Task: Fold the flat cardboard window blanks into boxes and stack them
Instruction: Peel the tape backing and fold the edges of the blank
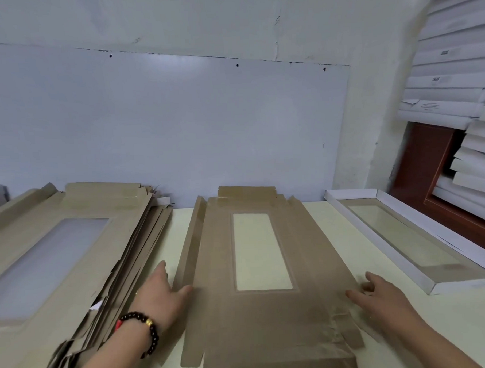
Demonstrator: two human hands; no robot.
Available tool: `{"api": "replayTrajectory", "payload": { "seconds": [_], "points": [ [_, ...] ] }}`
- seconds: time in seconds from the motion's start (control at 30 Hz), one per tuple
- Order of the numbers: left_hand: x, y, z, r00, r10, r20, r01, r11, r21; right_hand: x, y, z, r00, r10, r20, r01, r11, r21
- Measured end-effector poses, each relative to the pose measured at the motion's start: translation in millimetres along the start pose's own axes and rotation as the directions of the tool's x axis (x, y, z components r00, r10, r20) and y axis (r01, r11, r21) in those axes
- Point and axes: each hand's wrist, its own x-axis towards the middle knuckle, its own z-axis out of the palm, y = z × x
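A flat brown cardboard blank (217, 268) with a clear rectangular window lies in the middle of the pale table. Its left side flap is partly raised. My left hand (160, 293), wearing a dark bead bracelet, touches the blank's left edge with straight fingers beside that flap. My right hand (379, 292) rests on the blank's right edge, fingers loosely spread. A tall stack of unfolded blanks (80, 246) sits at the left. A folded box (400, 249) with white walls and a window lies at the right.
A pale table (349, 234) carries everything. A white board on the wall (177, 125) stands right behind it. White boxes (453, 71) are piled at the upper right over a red-brown wooden frame (424, 170).
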Motion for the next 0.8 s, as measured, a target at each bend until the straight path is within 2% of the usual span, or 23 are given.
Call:
{"api": "replayTrajectory", "payload": {
  "seconds": [0.07, 0.2, 0.33, 0.43, 0.53, 0.73, 0.8],
  "points": [
    [10, 0, 6, 0.997, -0.051, 0.055, 0.053, 0.998, -0.043, 8, -4, -1, 1.0, 0.019, 0.024, -0.022, 0.992, 0.123],
    [19, 8, 14, 1.0, -0.016, 0.027, 0.017, 0.999, -0.03, 13, -15, 0, 0.996, -0.025, 0.088, 0.009, 0.983, 0.185],
    [18, 21, 21, 0.998, 0.026, 0.058, -0.03, 0.998, 0.062, 15, -26, 5, 0.991, -0.111, 0.077, 0.103, 0.989, 0.104],
    [17, 26, 29, 0.991, 0.079, 0.107, -0.101, 0.969, 0.226, 16, -32, 13, 0.978, -0.171, 0.122, 0.175, 0.984, -0.027],
    [17, 30, 37, 0.984, 0.057, 0.171, -0.117, 0.924, 0.364, 19, -36, 20, 0.969, -0.197, 0.148, 0.215, 0.97, -0.116],
    [22, 31, 52, 0.976, 0.079, 0.201, -0.153, 0.91, 0.385, 29, -34, 34, 0.974, -0.154, 0.168, 0.184, 0.965, -0.185],
    [25, 32, 55, 0.983, 0.068, 0.168, -0.119, 0.943, 0.312, 33, -35, 38, 0.974, -0.152, 0.167, 0.181, 0.968, -0.174]
  ]
}}
